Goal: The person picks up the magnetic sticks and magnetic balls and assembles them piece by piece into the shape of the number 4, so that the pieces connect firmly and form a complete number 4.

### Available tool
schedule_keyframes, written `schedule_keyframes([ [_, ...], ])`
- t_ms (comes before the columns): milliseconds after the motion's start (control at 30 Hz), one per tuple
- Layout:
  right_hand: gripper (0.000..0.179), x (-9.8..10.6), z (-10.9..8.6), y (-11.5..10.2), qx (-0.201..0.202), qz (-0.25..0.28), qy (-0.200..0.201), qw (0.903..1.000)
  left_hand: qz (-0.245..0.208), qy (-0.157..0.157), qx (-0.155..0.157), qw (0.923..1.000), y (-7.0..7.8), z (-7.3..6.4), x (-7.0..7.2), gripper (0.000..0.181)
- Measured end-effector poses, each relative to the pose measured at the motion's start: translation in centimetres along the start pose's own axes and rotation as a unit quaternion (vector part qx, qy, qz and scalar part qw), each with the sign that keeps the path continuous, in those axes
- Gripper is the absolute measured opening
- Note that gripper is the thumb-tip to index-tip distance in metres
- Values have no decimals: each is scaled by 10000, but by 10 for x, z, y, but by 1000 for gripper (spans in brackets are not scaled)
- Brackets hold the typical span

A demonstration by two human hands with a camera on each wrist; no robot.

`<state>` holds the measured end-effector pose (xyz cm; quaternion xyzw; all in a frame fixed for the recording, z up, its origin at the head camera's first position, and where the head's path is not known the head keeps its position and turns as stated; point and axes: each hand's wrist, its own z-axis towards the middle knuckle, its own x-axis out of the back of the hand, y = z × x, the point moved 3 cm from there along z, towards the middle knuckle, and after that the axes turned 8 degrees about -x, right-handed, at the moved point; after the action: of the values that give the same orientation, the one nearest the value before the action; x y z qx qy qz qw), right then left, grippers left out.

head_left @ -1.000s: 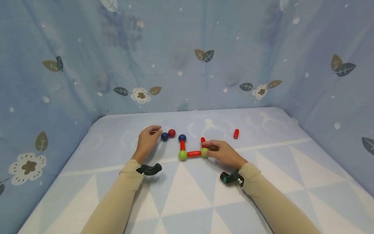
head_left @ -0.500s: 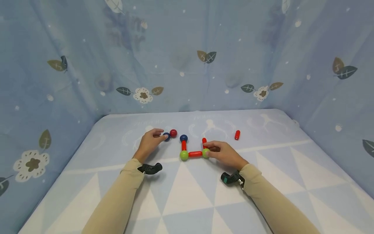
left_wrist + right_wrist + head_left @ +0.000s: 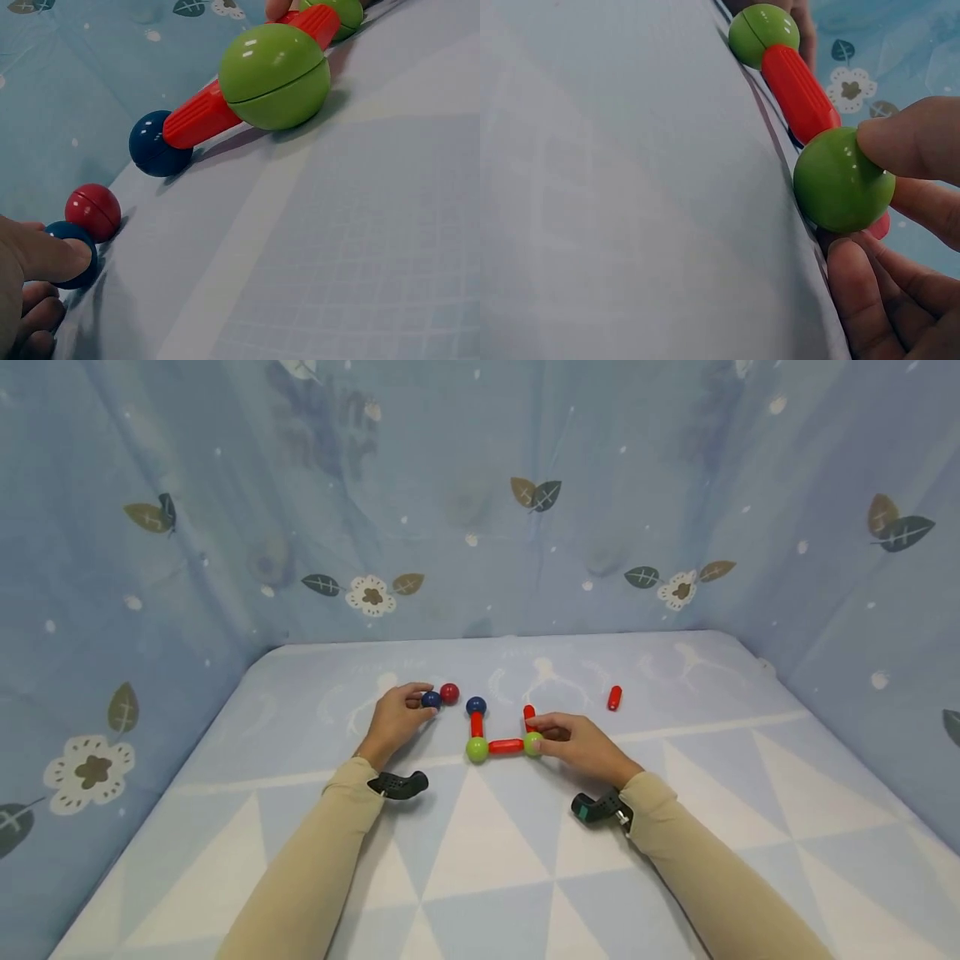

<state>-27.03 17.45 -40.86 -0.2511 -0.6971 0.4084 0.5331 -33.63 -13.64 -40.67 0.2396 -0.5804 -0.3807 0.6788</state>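
My left hand [image 3: 395,720] pinches a loose dark blue ball [image 3: 431,699] between thumb and fingers; in the left wrist view the thumb covers much of it. A red ball [image 3: 93,213] sits right beside that ball. My right hand [image 3: 587,747] grips the right green ball [image 3: 843,182], thumb on top and fingers round its far side. A red rod [image 3: 801,94] joins this ball to a second green ball [image 3: 477,749]. From there another red rod [image 3: 477,724] runs back to a blue ball [image 3: 476,705]. One more red rod [image 3: 529,713] points back from the gripped ball, partly hidden by fingers.
A loose red rod [image 3: 615,697] lies at the back right of the cloth-covered table [image 3: 487,860]. Behind and at both sides hangs a patterned blue curtain [image 3: 450,485]. A black wrist device [image 3: 399,786] sits on the left wrist, another [image 3: 596,808] on the right.
My left hand has moved right onto the loose blue ball and taken hold of it. The right hand keeps its grip on the green ball. The head view has shifted slightly.
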Motion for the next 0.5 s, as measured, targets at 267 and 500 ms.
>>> schedule_keyframes([
  [267, 49, 0, -1, 3, -11, 6, 5, 10000, -44, 93, -115, 9999, 0, -1, 2, 42],
  [500, 49, 1, 1, 1, 4, -69, -2, 10000, -385, 148, 284, 9987, -1, 0, 11, 42],
])
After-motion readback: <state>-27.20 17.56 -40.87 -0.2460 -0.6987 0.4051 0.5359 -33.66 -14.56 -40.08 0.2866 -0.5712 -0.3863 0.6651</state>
